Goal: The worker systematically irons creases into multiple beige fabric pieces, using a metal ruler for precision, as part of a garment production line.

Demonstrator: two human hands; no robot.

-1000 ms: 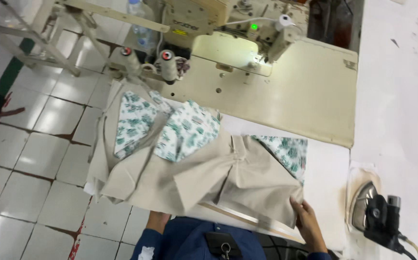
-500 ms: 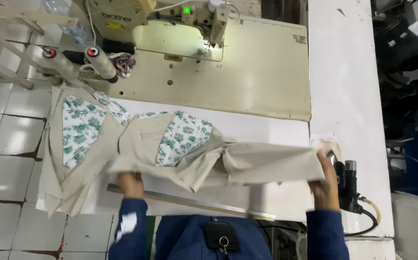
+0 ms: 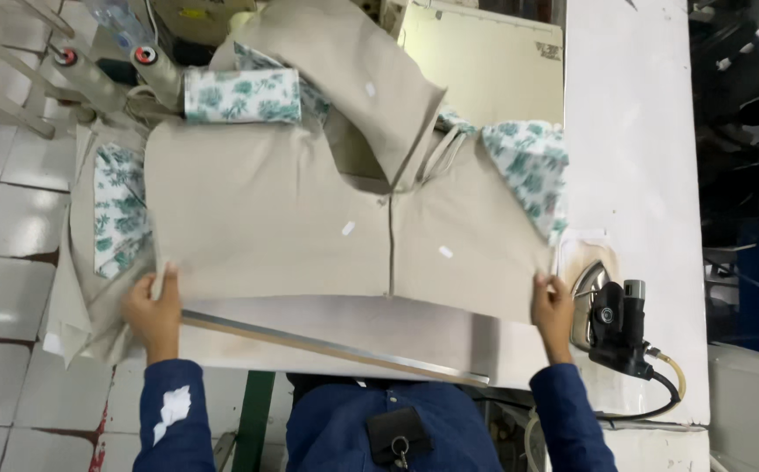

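Holding one beige garment spread flat across the white tabletop, both hands pinching its near hem. Left hand at 8 o'clock, grip closing on the hem's left corner; right hand at 4 o'clock, grip closing on the right corner. Showing green-leaf printed lining in three places: at 9, at 11 and at 2 o'clock. Lying folded back at 12 o'clock, one beige flap, covering part of the cream sewing machine. Standing at 10 to 11 o'clock, two thread cones with red tops. Resting at 4 o'clock, just beside the right hand, one steam iron. Carrying three small white tags, the beige cloth. Seeing no containers.
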